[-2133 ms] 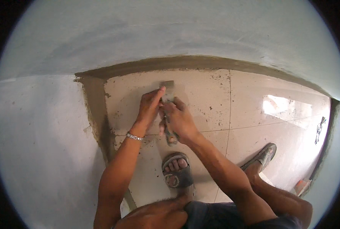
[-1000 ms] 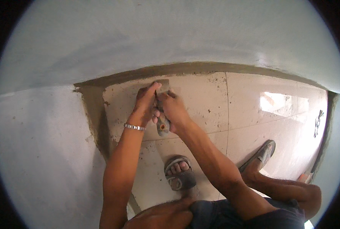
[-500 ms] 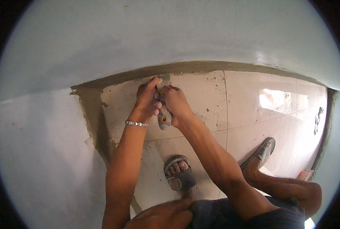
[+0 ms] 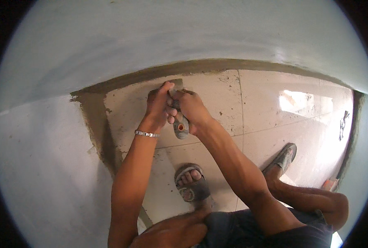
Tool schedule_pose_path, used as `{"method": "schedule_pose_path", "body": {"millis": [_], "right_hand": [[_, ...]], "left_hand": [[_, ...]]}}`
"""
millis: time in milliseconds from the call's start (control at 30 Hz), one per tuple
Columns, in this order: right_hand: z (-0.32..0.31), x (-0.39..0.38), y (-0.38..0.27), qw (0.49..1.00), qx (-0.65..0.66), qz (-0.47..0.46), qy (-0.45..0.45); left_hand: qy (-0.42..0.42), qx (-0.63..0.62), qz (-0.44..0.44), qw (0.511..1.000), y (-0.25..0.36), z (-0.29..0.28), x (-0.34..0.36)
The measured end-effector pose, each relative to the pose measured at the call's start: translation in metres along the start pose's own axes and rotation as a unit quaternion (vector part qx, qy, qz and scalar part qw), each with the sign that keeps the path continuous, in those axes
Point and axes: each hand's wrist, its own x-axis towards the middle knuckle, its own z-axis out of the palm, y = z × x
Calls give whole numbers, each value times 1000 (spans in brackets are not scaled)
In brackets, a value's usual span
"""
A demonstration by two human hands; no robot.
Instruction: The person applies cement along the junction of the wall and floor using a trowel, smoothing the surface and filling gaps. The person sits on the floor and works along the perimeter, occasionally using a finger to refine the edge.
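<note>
A putty knife [image 4: 181,129] is between my two hands, its dusty grey handle with a hole in the end pointing back toward me. Its flat, mortar-smeared blade [image 4: 176,84] points away, toward the wall. My right hand [image 4: 189,108] is closed round the handle. From the other side, my left hand [image 4: 156,104] has its thumb against the blade and its fingers curled in by the handle, so it is closed too. The palms and part of the tool between them are hidden. Both hands are above the floor tiles near the far wall.
Damp grey mortar strips run along the foot of the far wall [image 4: 200,65] and left wall [image 4: 95,113]. Specks dot the pale tiles [image 4: 208,99]. My sandalled feet [image 4: 192,182] stand close below. A reddish block [image 4: 329,184] and a dark tangled item [image 4: 344,125] lie at right.
The view has shifted slightly. More of the blade shows beyond my left thumb, and the handle end has swung a little to the right. Both hands keep their hold.
</note>
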Motion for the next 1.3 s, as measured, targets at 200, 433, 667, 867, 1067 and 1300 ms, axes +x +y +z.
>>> {"method": "schedule_pose_path", "body": {"millis": [200, 433, 667, 867, 1067, 1300], "right_hand": [[15, 11, 6, 999, 0, 37, 4], [24, 8, 6, 999, 34, 14, -13], [-12, -2, -3, 999, 43, -10, 30], [-29, -9, -13, 996, -84, 23, 20], [-21, -5, -15, 1000, -8, -23, 7], [-23, -8, -22, 999, -31, -33, -16]], "left_hand": [[8, 0, 21, 1000, 0, -21, 11], [-26, 2, 60, 998, 0, -31, 30], [-94, -82, 78, 989, -29, 1, 10], [-113, -35, 25, 993, -17, 16, -7], [-102, -48, 56, 992, -7, 17, 13], [-79, -66, 68, 992, -3, 28, -4]]}}
